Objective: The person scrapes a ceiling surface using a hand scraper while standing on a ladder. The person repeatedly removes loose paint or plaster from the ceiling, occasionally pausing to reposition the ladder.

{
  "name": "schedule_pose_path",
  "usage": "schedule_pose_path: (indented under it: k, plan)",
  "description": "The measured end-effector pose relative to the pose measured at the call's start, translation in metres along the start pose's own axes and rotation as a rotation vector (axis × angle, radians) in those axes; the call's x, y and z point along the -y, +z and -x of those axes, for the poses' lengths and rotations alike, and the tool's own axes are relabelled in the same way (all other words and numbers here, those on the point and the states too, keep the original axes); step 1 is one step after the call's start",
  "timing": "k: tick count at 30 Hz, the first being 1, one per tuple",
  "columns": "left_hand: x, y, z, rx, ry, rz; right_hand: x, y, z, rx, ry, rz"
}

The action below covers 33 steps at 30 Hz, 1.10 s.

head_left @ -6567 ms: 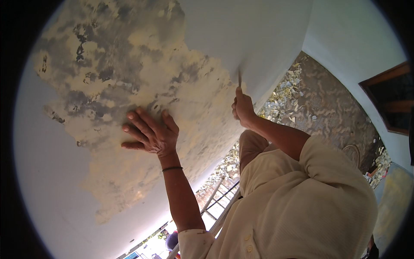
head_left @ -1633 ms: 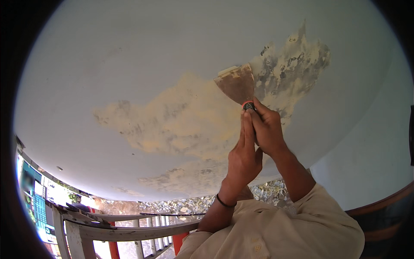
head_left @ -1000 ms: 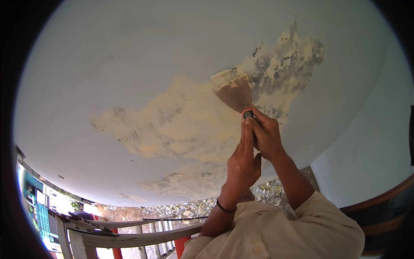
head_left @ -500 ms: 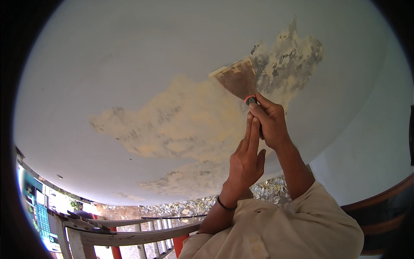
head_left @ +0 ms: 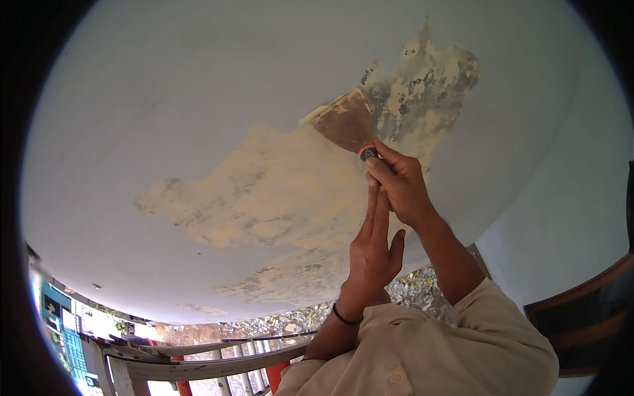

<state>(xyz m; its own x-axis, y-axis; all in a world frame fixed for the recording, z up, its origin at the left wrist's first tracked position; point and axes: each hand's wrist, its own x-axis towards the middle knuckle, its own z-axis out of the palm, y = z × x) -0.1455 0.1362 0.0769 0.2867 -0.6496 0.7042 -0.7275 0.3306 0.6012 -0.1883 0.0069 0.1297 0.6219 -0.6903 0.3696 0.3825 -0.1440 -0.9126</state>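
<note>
A wide putty knife (head_left: 345, 124) lies with its blade against a pale grey-white painted surface. Cream filler clings along the blade's edge. My right hand (head_left: 404, 191) is closed around the dark handle, its thumb just below the red collar. Lower down, my left hand (head_left: 374, 261) has two fingers stretched up along the handle's lower end, and its thumb stands apart. To the right of the blade is a rough patch (head_left: 422, 86), grey and flaky with cream filler on it. On the left, a broad smear of cream filler (head_left: 264, 191) spreads over the surface.
A wooden ladder or frame (head_left: 218, 363) stands at the lower left, with red posts beside it. Rubble (head_left: 290, 323) covers the ground below. A plain wall (head_left: 555, 218) and a dark brown-framed panel (head_left: 588, 317) are on the right.
The view has shifted slightly, so the knife, hands and patches sit further left in the picture. Blade and patches keep nearly the same relation, and both hands' positions on the handle look unchanged.
</note>
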Motion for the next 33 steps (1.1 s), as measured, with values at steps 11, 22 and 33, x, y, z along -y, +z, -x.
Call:
schedule_pose_path:
  k: [11, 22, 33]
  plan:
    - [0.016, -0.025, 0.003, -0.333, -0.157, 0.089, -0.024, 0.047, 0.015, 0.010, 0.035, -0.011]
    - [0.040, -0.032, 0.000, -0.384, -0.145, 0.254, -0.038, 0.082, 0.017, -0.029, -0.015, -0.056]
    - [0.019, -0.062, 0.000, -0.715, -0.151, 0.133, -0.042, 0.132, 0.015, -0.104, -0.003, -0.205]
